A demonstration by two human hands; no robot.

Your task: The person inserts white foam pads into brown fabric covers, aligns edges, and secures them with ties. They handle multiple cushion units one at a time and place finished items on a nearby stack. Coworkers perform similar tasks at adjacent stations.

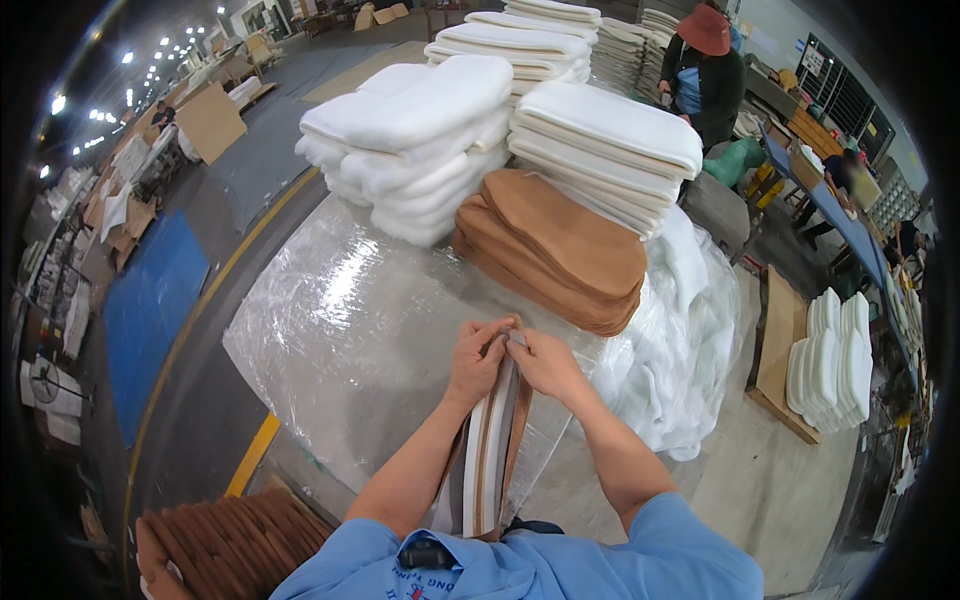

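My left hand and my right hand meet over the near part of a plastic-wrapped work surface. Both are closed, fingers pinched on the upper end of a long layered fabric strip in white, grey and brown. It runs down from my fingertips towards my waist. A small grey edge shows by my right thumb; the exact grip is partly hidden by the fingers. Just beyond my hands lies a pile of brown, rounded cushion pieces.
Behind the brown pile rise stacks of white padding and white folded pads. Clear plastic sheeting bunches at the right. A bundle of brown pieces sits lower left. A person in a red hat stands at the far right.
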